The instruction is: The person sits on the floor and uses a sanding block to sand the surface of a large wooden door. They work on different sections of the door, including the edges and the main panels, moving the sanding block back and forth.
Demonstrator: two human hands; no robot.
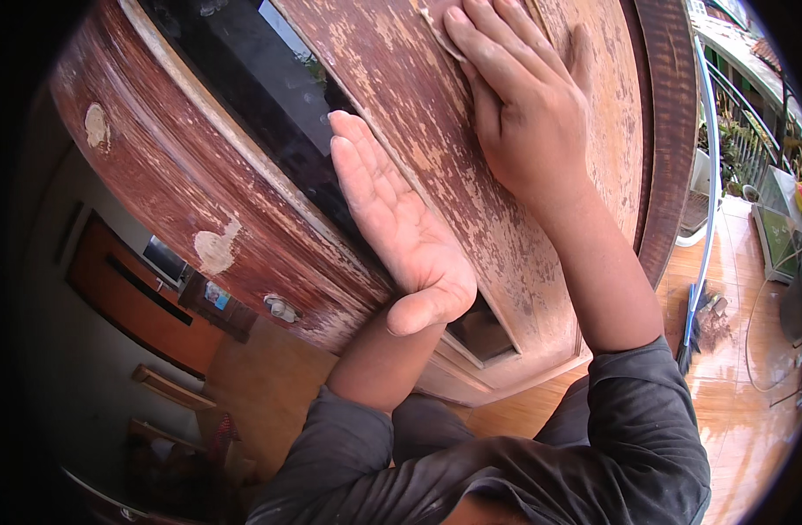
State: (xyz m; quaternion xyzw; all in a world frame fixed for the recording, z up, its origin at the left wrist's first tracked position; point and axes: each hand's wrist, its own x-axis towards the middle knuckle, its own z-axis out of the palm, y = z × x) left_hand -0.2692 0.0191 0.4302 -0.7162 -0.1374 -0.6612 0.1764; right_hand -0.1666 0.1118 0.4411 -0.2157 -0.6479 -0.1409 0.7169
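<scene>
A wooden door [401, 131] with worn, peeling reddish-brown finish stands before me, bare pale wood showing in patches. My right hand [532, 114] lies against its upper panel, fingers stretched over a thin, pale-edged sheet that looks like sandpaper [442, 35]. Most of that sheet is hidden beneath the fingers. Lower and to the left, my left hand [401, 219] is open, palm turned upward and fingers pointing up along the dark glass strip [270, 96]. Nothing lies in that palm. The hand's edge appears to rest against the door beside the glass.
Pale filler patches [216, 249] and a metal lock piece [281, 308] mark the door's left edge. A dark frame [668, 140] borders the right. Beyond it, a blue-handled broom [703, 175] stands on the tiled floor [725, 420]. An orange-brown door [139, 289] shows indoors.
</scene>
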